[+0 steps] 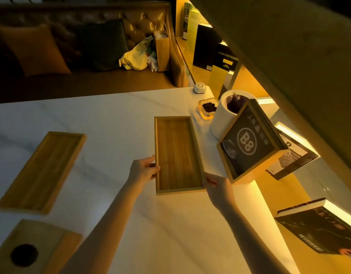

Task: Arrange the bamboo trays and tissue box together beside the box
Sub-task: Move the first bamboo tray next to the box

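A long bamboo tray (176,153) lies on the white table, just left of the wooden box with a black "B8" panel (247,145). My left hand (144,171) grips the tray's left rim near its front end. The front right corner is gripped by my right hand (217,187). A second bamboo tray (42,171) lies flat at the table's left. At the bottom left corner sits the bamboo tissue box (32,252), with a round dark hole in its top.
Behind the B8 box stand a white cylindrical bin (224,119), a glass ashtray (208,108) and a small white call button (199,88). Books (316,232) sit on lit shelves at the right. A leather sofa with cushions and bags (143,54) lies beyond the table.
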